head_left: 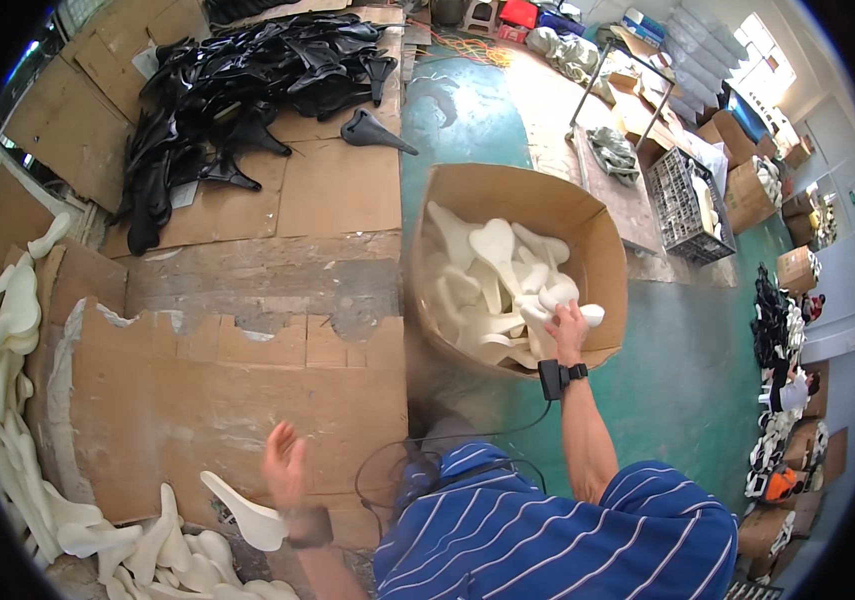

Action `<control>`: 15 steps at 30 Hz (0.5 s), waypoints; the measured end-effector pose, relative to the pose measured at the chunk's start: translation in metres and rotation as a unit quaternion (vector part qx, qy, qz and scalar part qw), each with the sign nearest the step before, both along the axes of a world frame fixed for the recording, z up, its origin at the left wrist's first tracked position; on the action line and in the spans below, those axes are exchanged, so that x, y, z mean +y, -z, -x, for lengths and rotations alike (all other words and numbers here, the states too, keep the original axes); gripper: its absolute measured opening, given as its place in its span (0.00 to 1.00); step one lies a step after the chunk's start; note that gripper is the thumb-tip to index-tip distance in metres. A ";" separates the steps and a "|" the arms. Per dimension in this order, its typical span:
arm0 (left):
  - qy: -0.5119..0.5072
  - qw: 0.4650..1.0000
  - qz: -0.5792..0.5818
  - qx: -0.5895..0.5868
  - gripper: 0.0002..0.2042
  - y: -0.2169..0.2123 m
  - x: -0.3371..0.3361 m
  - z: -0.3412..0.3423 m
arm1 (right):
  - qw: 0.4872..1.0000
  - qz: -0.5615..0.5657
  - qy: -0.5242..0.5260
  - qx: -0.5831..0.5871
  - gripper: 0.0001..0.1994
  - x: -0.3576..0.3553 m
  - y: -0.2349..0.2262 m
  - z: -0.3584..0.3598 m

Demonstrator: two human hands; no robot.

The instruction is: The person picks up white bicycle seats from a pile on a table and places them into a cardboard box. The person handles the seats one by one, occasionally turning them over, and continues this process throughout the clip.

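Note:
My right hand (568, 330) reaches into a cardboard box (602, 250). Its fingers are closed on a cream foam bicycle saddle pad (592, 316) at the top of the heap. More cream saddle pads (492, 245) lie jumbled around it inside the box. Over the cardboard-covered table, my left hand (287, 466) is raised, slightly blurred, its fingers stretched out and holding nothing. Close by its wrist lies a single cream saddle pad (250, 513), partly hidden behind the wrist strap.
Black bicycle saddle parts (247, 90) are heaped on the table's far side, one black saddle piece (372, 130) lying apart. Cream pads (7, 320) line the left edge and near corner. Beyond the box stand a workbench (617, 200) and a black crate (687, 205). A cable (467, 438) loops at my waist.

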State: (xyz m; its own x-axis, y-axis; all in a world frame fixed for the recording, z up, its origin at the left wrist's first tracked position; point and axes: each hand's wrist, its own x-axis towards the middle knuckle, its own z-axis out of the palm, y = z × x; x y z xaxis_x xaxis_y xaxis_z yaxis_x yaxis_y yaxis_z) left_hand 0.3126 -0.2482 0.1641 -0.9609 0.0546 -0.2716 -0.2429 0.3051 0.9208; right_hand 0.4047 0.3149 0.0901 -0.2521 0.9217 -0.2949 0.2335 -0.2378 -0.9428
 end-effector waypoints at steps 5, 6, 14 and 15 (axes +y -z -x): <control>-0.149 0.986 0.071 0.030 0.22 0.027 -0.110 -0.065 | 0.985 -0.161 0.016 -0.052 0.24 -0.016 -0.020 0.014; -0.172 0.982 0.075 0.022 0.22 0.029 -0.120 -0.080 | 0.966 -0.244 -0.002 -0.080 0.23 -0.007 -0.021 0.015; -0.220 0.974 0.045 -0.043 0.21 0.058 -0.128 -0.114 | 0.977 -0.213 -0.006 -0.030 0.23 -0.004 -0.099 0.024; -0.212 0.975 0.046 -0.038 0.21 0.055 -0.127 -0.112 | 0.980 -0.195 -0.012 -0.021 0.23 -0.009 -0.100 0.030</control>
State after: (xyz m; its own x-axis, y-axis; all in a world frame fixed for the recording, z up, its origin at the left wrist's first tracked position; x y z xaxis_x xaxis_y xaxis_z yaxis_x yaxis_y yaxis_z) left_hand 0.4246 -0.3749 0.1088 -0.8684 -0.3712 -0.3287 -0.4323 0.2423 0.8686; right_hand 0.3747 0.3055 0.1901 -0.2711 0.9601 0.0684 0.2754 0.1454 -0.9503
